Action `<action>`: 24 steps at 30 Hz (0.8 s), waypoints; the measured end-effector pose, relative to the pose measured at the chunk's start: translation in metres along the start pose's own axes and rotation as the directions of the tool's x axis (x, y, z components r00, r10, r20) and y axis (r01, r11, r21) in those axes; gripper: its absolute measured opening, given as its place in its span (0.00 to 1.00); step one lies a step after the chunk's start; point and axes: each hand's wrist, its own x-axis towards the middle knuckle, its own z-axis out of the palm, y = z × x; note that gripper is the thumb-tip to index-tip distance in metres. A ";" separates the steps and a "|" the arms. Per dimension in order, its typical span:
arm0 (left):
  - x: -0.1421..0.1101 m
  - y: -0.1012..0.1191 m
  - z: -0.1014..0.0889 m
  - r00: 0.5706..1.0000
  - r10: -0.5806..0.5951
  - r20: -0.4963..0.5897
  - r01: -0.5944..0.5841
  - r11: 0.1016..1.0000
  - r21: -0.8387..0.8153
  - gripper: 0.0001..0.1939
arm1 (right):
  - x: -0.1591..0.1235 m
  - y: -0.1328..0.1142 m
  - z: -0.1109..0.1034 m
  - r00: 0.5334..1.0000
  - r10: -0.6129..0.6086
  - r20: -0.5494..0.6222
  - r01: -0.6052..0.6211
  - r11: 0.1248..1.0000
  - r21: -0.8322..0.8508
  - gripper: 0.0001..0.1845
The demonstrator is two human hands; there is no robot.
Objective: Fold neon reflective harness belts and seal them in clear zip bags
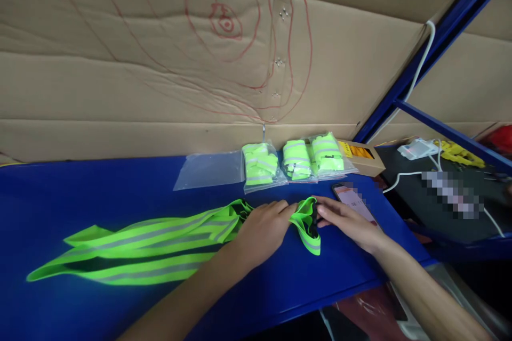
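A neon-green reflective strap harness point(160, 248) with grey stripes lies stretched over the blue tabletop, its long loops trailing to the left. My left hand point(266, 226) is closed around the bunched straps near their right end. Past its fingers a short green loop point(311, 237) sticks out and hangs down. My right hand point(346, 221) pinches a dark piece, apparently a black buckle point(314, 214), at that loop's edge. Its fingertips are partly hidden by the loop.
Along the back stand bagged folded green straps point(260, 164), beside a flat clear bag point(210, 169). A brown box point(362, 157) and a phone point(354, 202) lie right. A blue frame post point(434, 45) rises there, with a white cable point(420, 66). Marked cardboard point(160, 90) forms the back wall.
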 end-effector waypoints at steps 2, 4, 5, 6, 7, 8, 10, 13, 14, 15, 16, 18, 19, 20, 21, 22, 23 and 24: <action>0.000 0.000 -0.002 1.000 0.001 -0.013 -0.002 1.000 -0.019 0.21 | -0.003 0.001 0.003 0.998 0.055 0.028 -0.059 0.983 0.174 0.29; -0.001 0.001 -0.002 1.000 0.010 -0.019 -0.011 0.999 -0.033 0.20 | -0.005 0.004 0.008 0.992 0.116 0.055 -0.127 0.953 0.275 0.26; -0.001 0.001 -0.002 1.000 0.014 -0.019 -0.015 0.999 -0.039 0.20 | -0.006 0.005 0.011 0.989 0.133 0.065 -0.146 0.951 0.273 0.26; -0.002 0.001 -0.002 1.000 0.015 -0.018 -0.016 0.999 -0.043 0.19 | -0.006 0.007 0.014 0.988 0.137 0.069 -0.150 0.960 0.238 0.25; -0.002 0.000 -0.003 1.000 0.015 -0.013 -0.016 0.999 -0.048 0.18 | -0.006 0.008 0.017 0.989 0.131 0.065 -0.141 0.973 0.183 0.25; -0.003 -0.001 -0.003 1.000 0.014 -0.007 -0.015 0.999 -0.052 0.16 | -0.006 0.009 0.020 0.991 0.119 0.053 -0.125 0.985 0.123 0.25; -0.005 -0.003 -0.003 1.000 0.016 0.012 -0.015 0.998 -0.062 0.16 | -0.003 0.009 0.022 0.995 0.095 0.018 -0.095 0.995 0.017 0.25; -0.008 -0.006 -0.002 0.999 0.012 0.042 -0.009 0.998 -0.069 0.23 | 0.002 0.007 0.021 0.998 0.052 -0.031 -0.055 0.993 -0.101 0.24; -0.009 -0.005 -0.002 0.999 0.003 0.049 0.000 0.998 -0.068 0.26 | 0.003 0.006 0.020 0.998 0.030 -0.047 -0.037 0.988 -0.151 0.23; -0.011 -0.004 -0.002 0.998 -0.006 0.058 0.010 0.998 -0.066 0.28 | 0.005 0.005 0.018 0.998 0.008 -0.062 -0.021 0.978 -0.205 0.22; -0.013 -0.003 -0.002 0.998 -0.013 0.066 0.017 0.998 -0.064 0.31 | 0.006 0.003 0.017 0.997 -0.013 -0.076 -0.008 0.964 -0.265 0.21; -0.017 0.000 -0.003 0.997 -0.026 0.079 0.030 0.998 -0.056 0.33 | 0.007 -0.002 0.016 0.992 -0.057 -0.110 0.007 0.915 -0.404 0.19; -0.019 0.001 -0.004 0.996 -0.036 0.081 0.040 0.998 -0.049 0.34 | 0.007 -0.005 0.015 0.988 -0.082 -0.130 0.010 0.877 -0.480 0.17; -0.022 0.002 -0.005 0.996 -0.048 0.077 0.052 0.998 -0.040 0.33 | 0.007 -0.008 0.016 0.983 -0.109 -0.150 0.007 0.831 -0.557 0.16; -0.024 0.002 -0.006 0.995 -0.063 0.071 0.065 0.997 -0.031 0.32 | 0.006 -0.012 0.017 0.977 -0.135 -0.166 0.000 0.777 -0.630 0.15; -0.027 0.002 -0.006 0.995 -0.074 0.064 0.076 0.997 -0.023 0.30 | 0.005 -0.017 0.018 0.972 -0.156 -0.176 -0.011 0.717 -0.697 0.14; -0.029 0.001 -0.007 0.995 -0.079 0.060 0.080 0.997 -0.017 0.27 | 0.003 -0.021 0.021 0.969 -0.170 -0.178 -0.024 0.655 -0.755 0.13; -0.030 0.000 -0.008 0.995 -0.076 0.059 0.077 0.997 -0.015 0.24 | 0.001 -0.025 0.025 0.969 -0.177 -0.173 -0.036 0.592 -0.805 0.14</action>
